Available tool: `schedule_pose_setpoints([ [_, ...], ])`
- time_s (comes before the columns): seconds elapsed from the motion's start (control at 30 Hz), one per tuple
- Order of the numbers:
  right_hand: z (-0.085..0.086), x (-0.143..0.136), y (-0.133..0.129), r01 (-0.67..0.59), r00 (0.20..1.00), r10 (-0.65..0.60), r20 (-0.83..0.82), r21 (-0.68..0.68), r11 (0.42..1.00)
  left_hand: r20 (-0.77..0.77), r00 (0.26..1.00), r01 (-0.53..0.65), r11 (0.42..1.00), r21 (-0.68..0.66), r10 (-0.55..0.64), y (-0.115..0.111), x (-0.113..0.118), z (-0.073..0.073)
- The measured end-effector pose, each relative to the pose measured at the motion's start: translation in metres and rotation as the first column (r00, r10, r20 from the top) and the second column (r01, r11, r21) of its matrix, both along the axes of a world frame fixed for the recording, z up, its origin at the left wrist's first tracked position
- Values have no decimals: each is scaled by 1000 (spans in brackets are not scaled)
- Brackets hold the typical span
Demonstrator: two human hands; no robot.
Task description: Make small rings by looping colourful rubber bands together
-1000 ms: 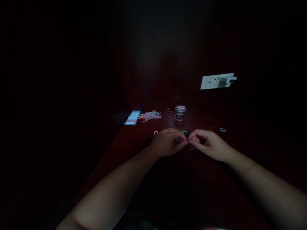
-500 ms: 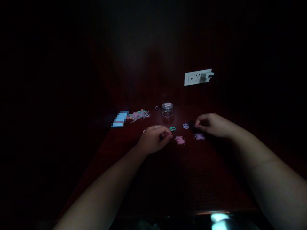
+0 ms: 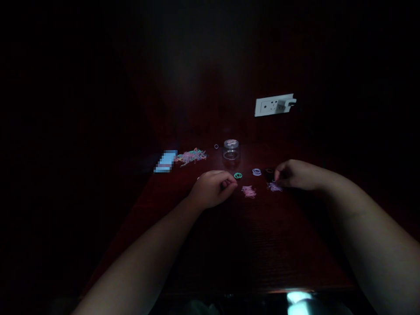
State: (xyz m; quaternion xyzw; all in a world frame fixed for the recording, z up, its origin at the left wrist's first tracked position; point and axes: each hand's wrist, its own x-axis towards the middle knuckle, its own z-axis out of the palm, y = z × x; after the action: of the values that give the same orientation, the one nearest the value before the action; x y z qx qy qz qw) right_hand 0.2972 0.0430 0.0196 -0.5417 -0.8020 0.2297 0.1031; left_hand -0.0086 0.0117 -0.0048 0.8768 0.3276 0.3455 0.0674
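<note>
My left hand (image 3: 215, 189) rests on the table with its fingers curled closed; whatever may be inside them is hidden. Just past its fingertips lie green elastic hair bands (image 3: 238, 175), and a pile of pink bands (image 3: 249, 191) is to the right. My right hand (image 3: 293, 174) has thumb and finger pinched together at the upper right of a pile of purple bands (image 3: 274, 187). Anything between those fingertips is too small to make out. Lavender bands (image 3: 256, 172) and a faint dark band (image 3: 269, 171) lie left of this hand.
A clear lidded jar (image 3: 231, 150) stands behind the bands. Further left are a mixed heap of coloured bands (image 3: 193, 156) and a blurred-out bright blue object (image 3: 166, 161). One single band (image 3: 216, 146) lies near the jar. A wall socket (image 3: 274, 105) holds a plug. The surroundings are dark.
My right hand has moved slightly right and down, from beside the lavender bands to the purple pile. A small pale band seen at its fingertips is out of sight. My left hand stays put.
</note>
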Motion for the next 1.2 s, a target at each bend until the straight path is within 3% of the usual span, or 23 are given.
schedule_pose_setpoints([
  [0.43,6,-5,-6,-8,1000,7,-24,-25,1000,-10,1000,2,1000,5,-1,0,0,0],
  [0.67,0,3,2,-13,999,14,-41,24,1000,-1,1000,11,1000,11,-11,0,1,0],
  [0.9,1,3,2,21,995,-22,-94,-15,1000,-5,1000,7,1000,8,-7,-2,1,3],
  [1.2,4,1,1,-2,1000,3,-19,56,998,7,1000,13,1000,1,-13,-1,1,2],
])
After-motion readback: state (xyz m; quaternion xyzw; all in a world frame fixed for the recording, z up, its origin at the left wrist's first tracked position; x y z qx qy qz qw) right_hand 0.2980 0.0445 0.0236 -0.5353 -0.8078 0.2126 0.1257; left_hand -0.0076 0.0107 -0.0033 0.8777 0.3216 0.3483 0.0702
